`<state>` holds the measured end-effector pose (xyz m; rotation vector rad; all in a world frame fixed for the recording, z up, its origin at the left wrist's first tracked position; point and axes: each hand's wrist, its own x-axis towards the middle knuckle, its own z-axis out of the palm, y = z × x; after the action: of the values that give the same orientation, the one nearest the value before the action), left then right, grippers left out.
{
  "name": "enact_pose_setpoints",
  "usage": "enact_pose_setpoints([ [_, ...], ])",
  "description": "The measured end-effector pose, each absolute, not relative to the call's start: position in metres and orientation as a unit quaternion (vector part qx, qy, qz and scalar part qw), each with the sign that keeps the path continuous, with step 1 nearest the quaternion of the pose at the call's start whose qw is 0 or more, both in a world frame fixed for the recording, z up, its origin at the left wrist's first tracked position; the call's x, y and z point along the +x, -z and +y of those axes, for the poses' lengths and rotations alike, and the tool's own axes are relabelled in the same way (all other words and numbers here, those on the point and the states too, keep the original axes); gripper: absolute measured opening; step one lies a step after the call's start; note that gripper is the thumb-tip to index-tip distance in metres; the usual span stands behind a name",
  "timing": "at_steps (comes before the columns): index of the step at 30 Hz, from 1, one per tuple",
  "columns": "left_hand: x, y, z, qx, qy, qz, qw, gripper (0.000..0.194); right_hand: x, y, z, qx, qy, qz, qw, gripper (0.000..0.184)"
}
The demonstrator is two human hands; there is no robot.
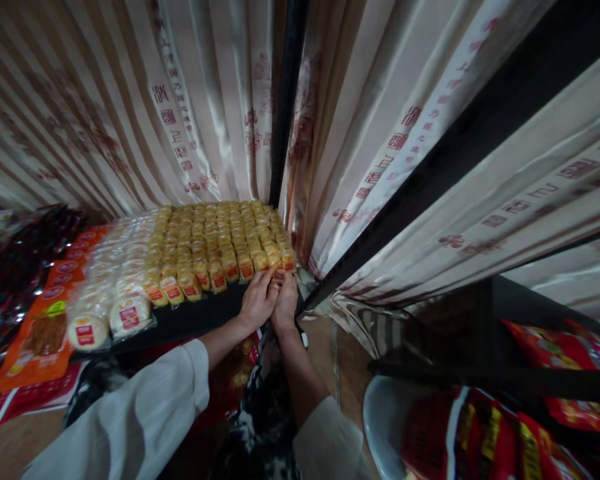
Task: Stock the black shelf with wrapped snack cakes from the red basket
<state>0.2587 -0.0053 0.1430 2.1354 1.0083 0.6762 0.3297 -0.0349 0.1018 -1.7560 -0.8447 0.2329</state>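
Observation:
Rows of small yellow wrapped cakes (pixel 215 240) stand packed tightly on a dark shelf (pixel 190 320), red labels showing at the front. My left hand (pixel 259 301) and my right hand (pixel 284 303) meet at the front right end of these rows. The fingers of both are bent and pressed together against the front wrapped cake there, whose lower part they cover. Left of the yellow rows lie white round cakes (pixel 130 313) in clear wrappers with red labels.
Orange snack packets (pixel 43 333) and dark shiny packets (pixel 20 280) fill the left side. A black upright post (pixel 283 107) rises behind the cakes, before printed curtains (pixel 215 87). Lower right, a pale tub (pixel 380 413) sits beside red packets (pixel 485 433), below another dark shelf.

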Motion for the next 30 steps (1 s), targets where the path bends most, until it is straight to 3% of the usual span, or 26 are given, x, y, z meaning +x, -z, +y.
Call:
enact_pose_setpoints([
  [15,0.248,-0.128,0.006,0.772,-0.317,0.419,0.358,0.027,0.324,-0.11,-0.032,-0.768,-0.06,-0.359,0.527,0.024],
  [30,0.25,-0.133,0.004,0.799,-0.267,0.436,0.316,0.036,0.322,-0.11,-0.035,-0.773,-0.01,-0.404,0.488,0.031],
])
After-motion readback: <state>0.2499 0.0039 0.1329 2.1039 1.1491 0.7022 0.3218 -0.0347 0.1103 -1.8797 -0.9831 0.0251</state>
